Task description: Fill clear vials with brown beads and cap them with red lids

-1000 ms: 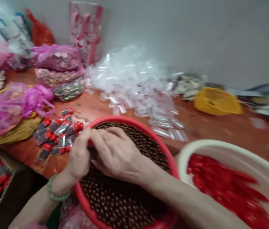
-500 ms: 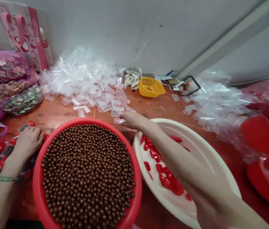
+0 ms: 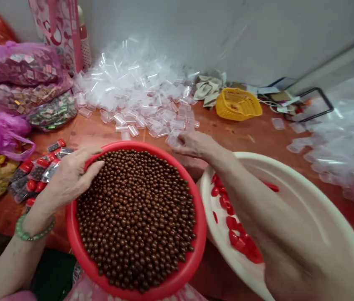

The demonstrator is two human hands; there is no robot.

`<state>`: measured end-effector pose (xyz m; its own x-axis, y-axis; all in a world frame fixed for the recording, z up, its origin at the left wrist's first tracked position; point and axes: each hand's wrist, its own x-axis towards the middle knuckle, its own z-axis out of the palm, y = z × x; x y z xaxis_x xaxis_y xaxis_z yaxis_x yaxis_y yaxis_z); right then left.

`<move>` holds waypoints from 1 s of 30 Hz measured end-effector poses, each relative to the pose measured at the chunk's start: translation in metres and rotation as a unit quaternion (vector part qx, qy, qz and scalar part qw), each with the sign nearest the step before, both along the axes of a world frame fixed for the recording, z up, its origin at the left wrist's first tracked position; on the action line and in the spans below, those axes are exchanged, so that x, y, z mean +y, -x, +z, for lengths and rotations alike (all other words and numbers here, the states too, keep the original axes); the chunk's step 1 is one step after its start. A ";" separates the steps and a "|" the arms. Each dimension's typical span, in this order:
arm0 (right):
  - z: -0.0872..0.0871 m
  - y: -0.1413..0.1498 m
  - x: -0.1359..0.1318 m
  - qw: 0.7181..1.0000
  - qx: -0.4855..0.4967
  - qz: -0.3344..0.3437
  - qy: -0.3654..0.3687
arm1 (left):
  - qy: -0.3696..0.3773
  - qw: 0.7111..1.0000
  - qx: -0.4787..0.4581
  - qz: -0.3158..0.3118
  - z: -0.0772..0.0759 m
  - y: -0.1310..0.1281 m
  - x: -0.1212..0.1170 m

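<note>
A red basin (image 3: 200, 234) full of shiny brown balls (image 3: 136, 217) sits in front of me. My left hand (image 3: 73, 173), with a green bead bracelet (image 3: 34, 234) at its wrist, is at the basin's left rim. Its thumb is spread from the fingers and reaches over the balls; nothing is in it. Beyond the basin, my right hand (image 3: 196, 144) has its fingers closed on a clear plastic container (image 3: 173, 139) at the near edge of a heap of such containers (image 3: 139, 83). Red-capped filled containers (image 3: 40, 169) lie left of the basin.
On the right, a white oval tub (image 3: 321, 179) holds red caps (image 3: 242, 242) beneath my right forearm. A yellow basket (image 3: 239, 106) stands near the wall. Pink bags of small packets (image 3: 23, 71) lie at the left. More clear containers (image 3: 349, 142) are heaped at the right.
My left hand has left the filled containers and come right to the basin's rim, its fingers spreading. My right hand's fingers have closed on a clear container. The view has turned left.
</note>
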<state>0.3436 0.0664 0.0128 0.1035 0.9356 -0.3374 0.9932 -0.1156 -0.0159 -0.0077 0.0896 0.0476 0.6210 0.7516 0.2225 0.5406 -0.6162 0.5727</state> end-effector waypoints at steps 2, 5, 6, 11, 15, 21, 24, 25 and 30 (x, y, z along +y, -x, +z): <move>0.015 0.011 -0.007 0.998 0.014 0.026 -0.047 | 0.020 0.999 -0.028 -0.041 0.005 -0.013 -0.011; 0.037 0.038 -0.028 0.985 0.071 0.102 -0.118 | 0.104 0.989 -0.091 -0.057 0.004 -0.027 -0.024; 0.042 0.049 -0.037 0.975 0.098 0.139 -0.141 | 0.150 0.980 -0.116 -0.057 0.001 -0.032 -0.029; 0.048 0.096 -0.068 0.903 0.204 0.296 -0.234 | 0.331 0.908 -0.249 -0.053 -0.010 -0.044 -0.050; 0.034 0.115 -0.079 0.901 0.207 0.306 -0.230 | 0.270 0.917 -0.291 -0.037 -0.014 -0.043 -0.060; 0.033 0.127 -0.089 0.891 0.239 0.283 -0.263 | 0.191 0.917 -0.351 -0.020 -0.019 -0.041 -0.071; 0.040 0.129 -0.092 0.895 0.218 0.282 -0.269 | 0.170 0.917 -0.360 -0.023 -0.022 -0.044 -0.075; 0.042 0.129 -0.093 0.898 0.213 0.281 -0.261 | 0.172 0.915 -0.364 -0.018 -0.021 -0.044 -0.076; 0.036 0.121 -0.107 0.919 0.222 0.255 -0.202 | 0.106 0.889 -0.442 0.058 -0.003 -0.023 -0.068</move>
